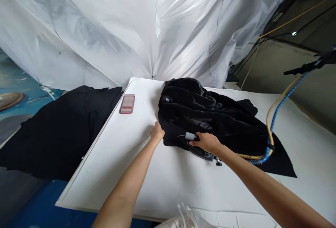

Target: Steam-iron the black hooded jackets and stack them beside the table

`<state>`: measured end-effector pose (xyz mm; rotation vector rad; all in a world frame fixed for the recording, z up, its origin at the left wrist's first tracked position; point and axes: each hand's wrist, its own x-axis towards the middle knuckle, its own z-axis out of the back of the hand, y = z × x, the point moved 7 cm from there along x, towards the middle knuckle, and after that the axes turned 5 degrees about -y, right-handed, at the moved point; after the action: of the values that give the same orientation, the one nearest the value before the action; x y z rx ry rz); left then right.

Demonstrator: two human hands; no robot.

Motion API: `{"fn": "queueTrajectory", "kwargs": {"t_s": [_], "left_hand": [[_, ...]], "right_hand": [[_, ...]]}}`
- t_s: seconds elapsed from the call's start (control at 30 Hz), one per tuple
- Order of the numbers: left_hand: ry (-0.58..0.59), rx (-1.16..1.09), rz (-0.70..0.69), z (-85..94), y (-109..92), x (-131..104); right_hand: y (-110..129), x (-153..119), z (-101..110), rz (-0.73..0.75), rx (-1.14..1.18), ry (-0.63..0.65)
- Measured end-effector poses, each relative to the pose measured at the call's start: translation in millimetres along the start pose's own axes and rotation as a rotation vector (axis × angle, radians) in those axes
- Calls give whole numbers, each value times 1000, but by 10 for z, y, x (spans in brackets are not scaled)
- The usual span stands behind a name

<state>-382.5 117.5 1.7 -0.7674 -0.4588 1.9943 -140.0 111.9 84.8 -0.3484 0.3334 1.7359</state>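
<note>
A black garment (pixel 207 110) with a velvety sheen and a small neck label lies spread on the white padded table (pixel 118 165). At its left edge, my left hand (pixel 157 132) is closed, pinching the cloth. My right hand (pixel 208 142) wraps round the handle of a steam iron (pixel 201 152), whose dark body rests on the garment's near edge, pointing left. A hose of blue and tan lines (pixel 273 123) runs to the iron from the upper right. The iron's soleplate is hidden from view.
A pixelated reddish box (pixel 127 103) lies on the table's left side. Black cloth (pixel 60 133) is heaped beyond the left edge. White plastic sheeting (pixel 136 28) hangs behind. A clear plastic bag (pixel 186 217) shows at the near edge.
</note>
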Motion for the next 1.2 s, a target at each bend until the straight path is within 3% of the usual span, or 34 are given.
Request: {"fn": "queueTrajectory", "kwargs": {"t_s": [0.37,0.5,0.63,0.73,0.83,1.03,1.2], "left_hand": [[-69,17,79,9,131,28],[-91,19,90,30,126,-23],[-148,37,48,99,49,-112],[-269,89,-76,162,-169,-221],[-317,119,-276,62,-546,-359],[-176,177,-581,-594,-1364,-695],[3,316,-602,-1194,-1694,-970]], "right_hand": [[619,463,156,-17,51,-84],[638,547,186,-36,68,-89],[446,435,118,10,63,-56],[79,267,54,4,52,-34],[-426,71,27,-54,45,-38],[-1660,-338,-28,-175,73,-66],[-2863,-670,-133,-266,107,-74]]}}
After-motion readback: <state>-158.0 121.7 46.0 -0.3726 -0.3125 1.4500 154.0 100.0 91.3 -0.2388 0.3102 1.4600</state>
